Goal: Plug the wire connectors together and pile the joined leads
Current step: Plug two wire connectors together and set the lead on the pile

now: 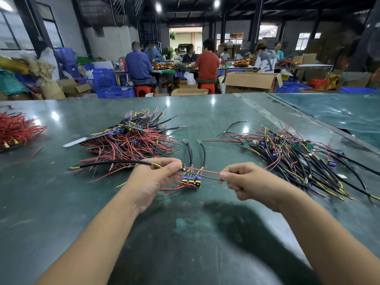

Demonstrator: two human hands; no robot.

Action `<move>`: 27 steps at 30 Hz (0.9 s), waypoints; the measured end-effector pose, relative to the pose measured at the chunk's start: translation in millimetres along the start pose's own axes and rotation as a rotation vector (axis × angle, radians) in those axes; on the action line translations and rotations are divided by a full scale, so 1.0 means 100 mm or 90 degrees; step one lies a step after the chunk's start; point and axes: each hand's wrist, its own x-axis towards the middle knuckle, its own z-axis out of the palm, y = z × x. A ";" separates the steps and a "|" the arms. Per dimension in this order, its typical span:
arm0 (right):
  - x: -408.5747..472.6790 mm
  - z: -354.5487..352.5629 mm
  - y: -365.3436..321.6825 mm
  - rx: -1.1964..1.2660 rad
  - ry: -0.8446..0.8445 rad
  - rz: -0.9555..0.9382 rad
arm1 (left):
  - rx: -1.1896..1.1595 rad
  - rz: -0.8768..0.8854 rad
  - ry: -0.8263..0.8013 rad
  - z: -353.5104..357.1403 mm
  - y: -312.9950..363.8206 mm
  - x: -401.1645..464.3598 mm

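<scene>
Your left hand (158, 177) pinches a connector (181, 167), right hand (244, 181) pinches its red and black leads (205, 174). Small joined pile (191, 180) at centre; big loose heaps (298, 153) remain.

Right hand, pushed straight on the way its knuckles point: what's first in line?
Probably the left hand. The right hand points left along the red and black leads it pinches, toward the connector the left hand holds. Depth is unclear.

red wire heap (18, 128) cut off left, distant workers (141, 64) blurred
</scene>
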 end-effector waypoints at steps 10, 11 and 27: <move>0.02 -0.33 0.07 0.124 0.057 0.013 | -0.052 -0.011 0.047 0.00 0.01 0.01; 0.03 -0.33 0.07 0.125 0.072 -0.001 | -0.062 -0.010 0.045 0.01 0.01 0.01; 0.00 0.62 0.05 -0.397 0.132 -0.329 | 0.021 0.083 0.136 0.16 -0.16 0.00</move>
